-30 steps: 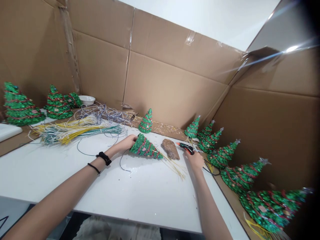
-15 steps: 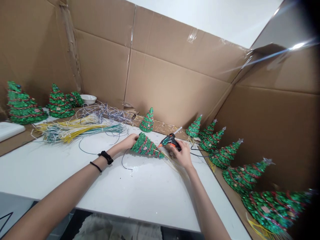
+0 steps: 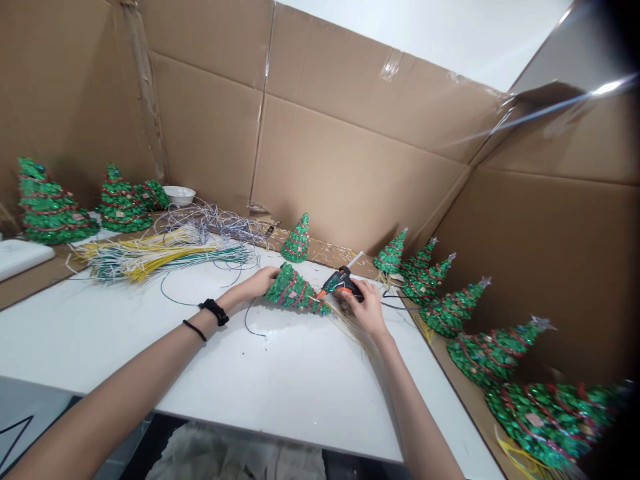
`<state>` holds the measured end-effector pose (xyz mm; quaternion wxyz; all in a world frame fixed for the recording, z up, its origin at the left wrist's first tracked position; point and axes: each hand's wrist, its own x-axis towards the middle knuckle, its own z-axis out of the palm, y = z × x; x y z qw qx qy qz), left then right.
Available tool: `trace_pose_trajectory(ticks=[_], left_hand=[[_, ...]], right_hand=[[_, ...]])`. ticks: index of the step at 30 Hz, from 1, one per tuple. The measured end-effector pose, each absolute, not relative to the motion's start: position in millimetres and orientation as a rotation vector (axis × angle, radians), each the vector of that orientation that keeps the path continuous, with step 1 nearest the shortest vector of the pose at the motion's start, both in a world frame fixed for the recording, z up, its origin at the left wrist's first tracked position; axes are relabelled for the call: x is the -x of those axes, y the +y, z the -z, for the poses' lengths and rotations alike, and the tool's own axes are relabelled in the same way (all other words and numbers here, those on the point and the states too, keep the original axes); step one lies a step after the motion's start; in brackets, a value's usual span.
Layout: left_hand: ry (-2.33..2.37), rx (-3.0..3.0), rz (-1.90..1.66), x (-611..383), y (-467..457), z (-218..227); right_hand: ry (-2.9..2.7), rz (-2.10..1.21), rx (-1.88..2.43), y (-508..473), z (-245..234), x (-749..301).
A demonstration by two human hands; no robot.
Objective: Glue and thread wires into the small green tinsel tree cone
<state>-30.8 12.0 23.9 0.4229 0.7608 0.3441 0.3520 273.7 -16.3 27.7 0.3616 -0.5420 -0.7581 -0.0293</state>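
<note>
A small green Christmas tree [image 3: 295, 291] with red garlands lies tilted over the white table, its tip toward the right. My left hand [image 3: 263, 281] grips it at the base end, the fingers partly hidden behind it. In my right hand [image 3: 369, 308] is a black and orange hot glue gun [image 3: 340, 283] with a glue stick out of its back. The orange nozzle is at the tree's upper part; whether it touches cannot be made out. Thin pale wires [image 3: 353, 328] run from near the tip toward the right forearm.
A bundle of yellow, white and green wires [image 3: 150, 260] lies at the left, with tangled purple-white wire [image 3: 215, 223] behind. Several finished trees [image 3: 457, 307] with stars line the right edge. One tree [image 3: 297, 239] stands behind; others [image 3: 55, 207] stand left. Cardboard walls [image 3: 360, 147] enclose the table.
The view has shifted slightly. Both hands, the tree and the glue gun keep nearly the same places, with the nozzle still by the tree's upper part.
</note>
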Motion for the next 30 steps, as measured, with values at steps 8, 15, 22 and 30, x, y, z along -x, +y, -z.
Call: trace_pose_trajectory(ticks=[8, 15, 22, 30], left_hand=[[0.869, -1.895, -0.893, 31.2, 12.4, -21.8], [0.852, -1.893, -0.910, 30.7, 11.6, -21.9], [0.861, -1.908, -0.895, 30.9, 10.7, -23.6], [0.886, -1.944, -0.892, 30.7, 11.0, -24.1]], right_hand=[[-1.959, 0.089, 1.377, -12.7, -23.4, -276.8], [-1.979, 0.084, 1.368, -12.9, -23.7, -275.7], [-1.978, 0.087, 1.374, -13.0, -23.9, -276.2], [-1.973, 0.099, 1.372, -12.7, -23.2, -276.7]])
